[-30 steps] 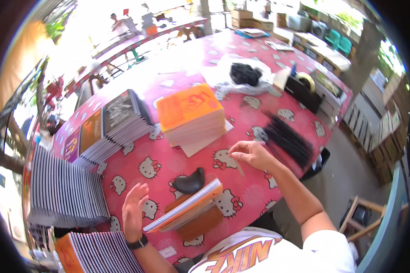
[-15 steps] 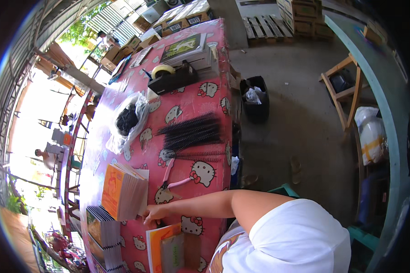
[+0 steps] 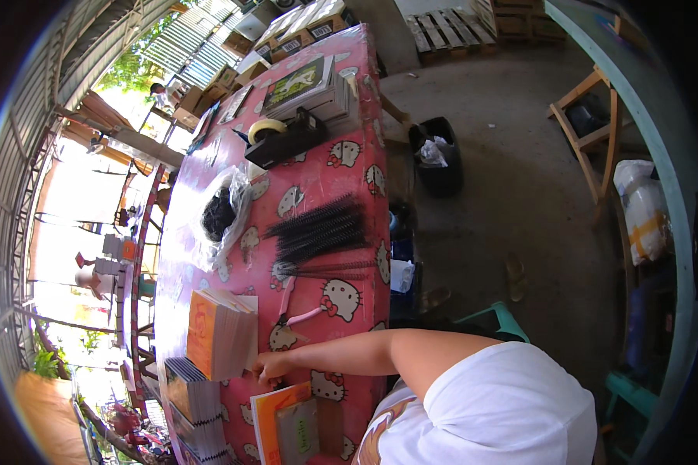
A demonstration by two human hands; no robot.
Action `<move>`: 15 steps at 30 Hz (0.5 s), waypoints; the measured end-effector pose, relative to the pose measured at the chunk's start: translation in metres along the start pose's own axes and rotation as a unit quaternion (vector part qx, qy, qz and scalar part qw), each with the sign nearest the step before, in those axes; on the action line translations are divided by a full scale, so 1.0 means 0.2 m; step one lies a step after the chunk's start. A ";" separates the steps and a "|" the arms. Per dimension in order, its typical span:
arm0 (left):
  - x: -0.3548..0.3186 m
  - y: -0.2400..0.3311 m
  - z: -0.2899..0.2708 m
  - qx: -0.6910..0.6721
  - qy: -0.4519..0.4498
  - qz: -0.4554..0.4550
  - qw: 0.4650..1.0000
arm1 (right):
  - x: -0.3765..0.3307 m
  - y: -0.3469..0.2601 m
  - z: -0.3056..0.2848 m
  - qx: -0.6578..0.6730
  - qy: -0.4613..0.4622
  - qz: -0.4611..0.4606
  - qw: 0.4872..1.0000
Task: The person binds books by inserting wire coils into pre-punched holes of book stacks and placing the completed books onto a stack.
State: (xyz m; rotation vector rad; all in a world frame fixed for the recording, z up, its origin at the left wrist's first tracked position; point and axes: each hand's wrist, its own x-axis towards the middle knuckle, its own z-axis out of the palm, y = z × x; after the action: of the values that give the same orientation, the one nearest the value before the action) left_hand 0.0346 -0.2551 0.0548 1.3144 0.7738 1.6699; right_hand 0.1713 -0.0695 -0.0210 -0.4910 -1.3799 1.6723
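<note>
The grip of the right hand [image 3: 273, 367] looks loosely curled, fingertips partly hidden; I cannot tell whether it holds anything. Just beside it on the pink table [image 3: 318, 180] are an orange-covered, pale-edged booklet stack [image 3: 204, 333] and an orange booklet [image 3: 267, 426], cut off below.

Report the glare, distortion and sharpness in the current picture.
Head view: glare bleaches the background at left and whitens the left side of the pink tablecloth; head view: the blue-green edge at right bows with the fisheye; head view: the right hand is small, its grip unclear.
</note>
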 end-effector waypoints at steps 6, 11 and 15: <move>-0.04 0.02 0.00 0.002 0.009 0.009 1.000 | -0.01 0.00 -0.01 0.006 -0.009 -0.004 1.000; -0.05 0.01 0.03 0.001 0.013 0.011 1.000 | -0.05 -0.01 -0.05 0.005 0.002 0.000 1.000; -0.12 0.13 -0.06 0.025 0.053 0.030 0.998 | -0.03 -0.06 0.11 0.072 -0.042 0.017 0.996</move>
State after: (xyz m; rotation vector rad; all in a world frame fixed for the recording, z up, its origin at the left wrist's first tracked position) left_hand 0.0192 -0.2878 0.0636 1.3038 0.8512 1.7885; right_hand 0.1617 -0.0862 -0.0052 -0.3673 -1.3044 1.8244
